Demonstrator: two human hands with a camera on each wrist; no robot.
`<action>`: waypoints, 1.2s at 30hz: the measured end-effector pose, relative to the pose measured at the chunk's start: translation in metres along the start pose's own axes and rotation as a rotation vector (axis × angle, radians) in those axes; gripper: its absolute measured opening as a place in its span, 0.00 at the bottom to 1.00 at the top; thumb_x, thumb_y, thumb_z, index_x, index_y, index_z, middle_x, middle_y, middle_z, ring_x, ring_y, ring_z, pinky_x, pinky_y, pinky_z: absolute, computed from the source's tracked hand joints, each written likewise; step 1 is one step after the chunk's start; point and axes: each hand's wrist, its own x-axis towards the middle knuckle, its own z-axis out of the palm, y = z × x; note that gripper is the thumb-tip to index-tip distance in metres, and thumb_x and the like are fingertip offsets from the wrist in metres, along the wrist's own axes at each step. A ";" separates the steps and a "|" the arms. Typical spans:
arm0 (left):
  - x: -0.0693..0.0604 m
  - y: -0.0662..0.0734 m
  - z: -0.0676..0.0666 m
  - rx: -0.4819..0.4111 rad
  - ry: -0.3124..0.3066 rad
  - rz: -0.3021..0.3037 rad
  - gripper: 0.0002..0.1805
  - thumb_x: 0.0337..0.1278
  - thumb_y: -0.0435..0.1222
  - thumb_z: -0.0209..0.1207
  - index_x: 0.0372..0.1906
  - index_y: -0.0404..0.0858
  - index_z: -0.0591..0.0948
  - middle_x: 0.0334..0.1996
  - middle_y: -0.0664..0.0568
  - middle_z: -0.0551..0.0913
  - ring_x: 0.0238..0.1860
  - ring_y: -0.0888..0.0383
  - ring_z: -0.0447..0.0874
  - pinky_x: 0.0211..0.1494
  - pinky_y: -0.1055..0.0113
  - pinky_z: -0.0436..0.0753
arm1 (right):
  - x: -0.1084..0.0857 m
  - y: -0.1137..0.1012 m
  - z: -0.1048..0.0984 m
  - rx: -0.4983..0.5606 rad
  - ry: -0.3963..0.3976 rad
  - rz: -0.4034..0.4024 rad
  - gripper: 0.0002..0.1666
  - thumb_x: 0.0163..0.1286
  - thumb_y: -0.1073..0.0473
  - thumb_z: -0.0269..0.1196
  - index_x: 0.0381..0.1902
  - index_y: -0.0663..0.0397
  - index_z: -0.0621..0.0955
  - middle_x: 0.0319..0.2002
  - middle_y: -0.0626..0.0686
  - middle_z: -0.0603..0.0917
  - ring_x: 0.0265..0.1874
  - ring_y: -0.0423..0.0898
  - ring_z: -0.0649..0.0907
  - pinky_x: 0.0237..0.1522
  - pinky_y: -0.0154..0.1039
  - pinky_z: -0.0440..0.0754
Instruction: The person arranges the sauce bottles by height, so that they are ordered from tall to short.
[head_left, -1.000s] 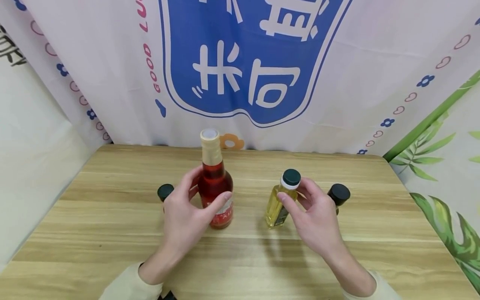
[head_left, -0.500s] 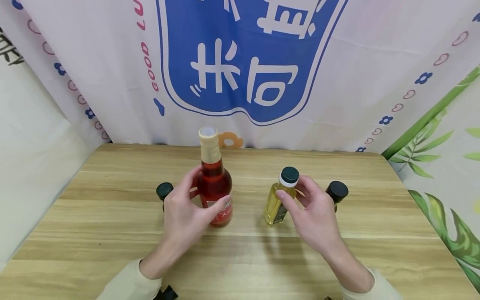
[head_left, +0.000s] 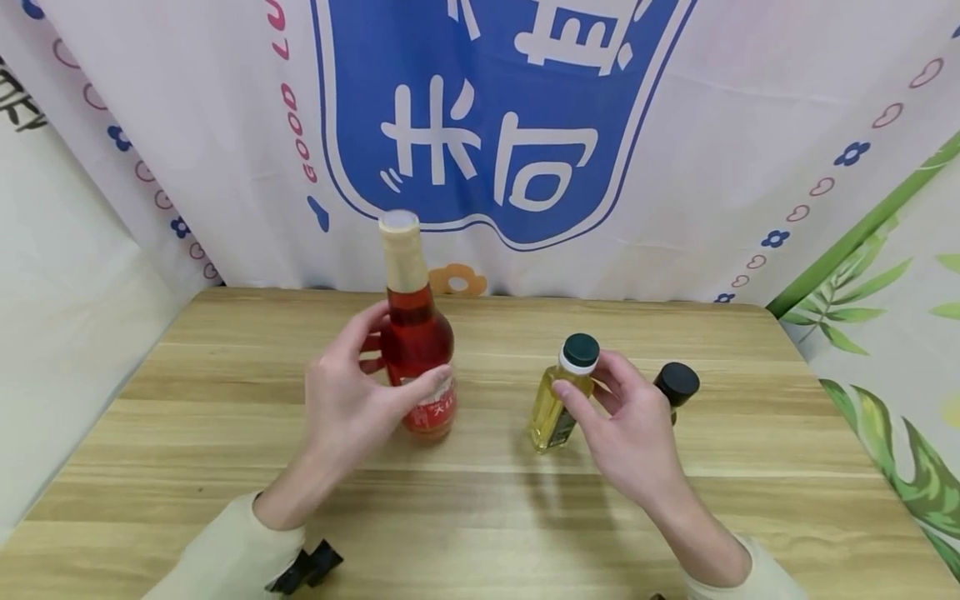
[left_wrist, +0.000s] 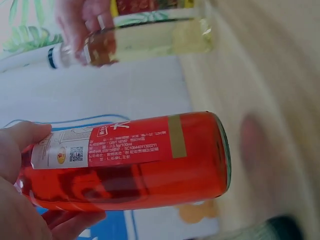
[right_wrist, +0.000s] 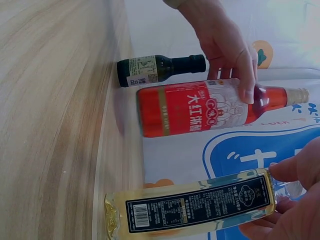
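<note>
My left hand (head_left: 352, 408) grips a tall bottle of red vinegar (head_left: 416, 337) with a cream-coloured neck wrap. Its base hangs a little above the table, as the right wrist view shows. My right hand (head_left: 630, 425) pinches a slim clear bottle of yellow liquid (head_left: 551, 412) near its dark green cap, thumb in front. That bottle leans slightly, its base at the tabletop; its black label (right_wrist: 200, 200) faces the right wrist camera. Behind the left hand, hidden in the head view, stands a small dark bottle (right_wrist: 145, 70) with a pale label.
A black-capped bottle (head_left: 677, 383) stands beyond my right hand, mostly hidden by it. The wooden table (head_left: 480, 533) ends at a printed white curtain (head_left: 720, 167) along the back. A black strap piece (head_left: 307, 567) sits by my left sleeve.
My left hand has raised the red vinegar bottle off the table and shifted it slightly left. It now covers the small dark bottle in the head view. My right hand stays put.
</note>
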 end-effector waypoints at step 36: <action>0.116 -0.027 -0.033 0.033 -0.152 -0.077 0.46 0.55 0.51 0.78 0.77 0.46 0.71 0.66 0.45 0.83 0.59 0.47 0.84 0.59 0.47 0.88 | 0.000 -0.001 0.000 -0.002 0.006 0.007 0.19 0.70 0.66 0.72 0.57 0.60 0.83 0.54 0.58 0.87 0.61 0.51 0.87 0.67 0.30 0.82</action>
